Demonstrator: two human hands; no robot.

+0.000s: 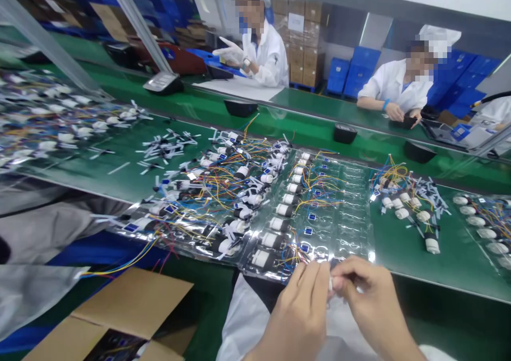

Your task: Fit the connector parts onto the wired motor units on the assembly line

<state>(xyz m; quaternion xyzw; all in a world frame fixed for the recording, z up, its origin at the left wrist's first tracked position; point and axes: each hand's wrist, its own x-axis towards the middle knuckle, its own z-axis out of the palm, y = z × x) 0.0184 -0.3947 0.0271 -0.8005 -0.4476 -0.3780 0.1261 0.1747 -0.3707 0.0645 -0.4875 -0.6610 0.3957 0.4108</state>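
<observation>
My left hand [301,308] and my right hand [369,302] meet at the front edge of the bench, fingers closed and fingertips together. A bit of something small and white [330,284] shows between them; the fingers hide most of it. Just beyond my hands lies a clear plastic tray [353,228] with moulded slots. A column of white-and-black cylindrical parts [278,223] lies in it, with coloured wires and small blue squares [308,231] alongside. Wires at the near end of the tray reach close to my left fingers.
Left of the tray, many similar wired parts [241,172] lie crowded on plastic. Loose white-and-black strips [163,148] are scattered behind. More parts [401,212] sit to the right. An open cardboard box [136,297] stands below the bench edge. Two co-workers [265,57] work across the bench.
</observation>
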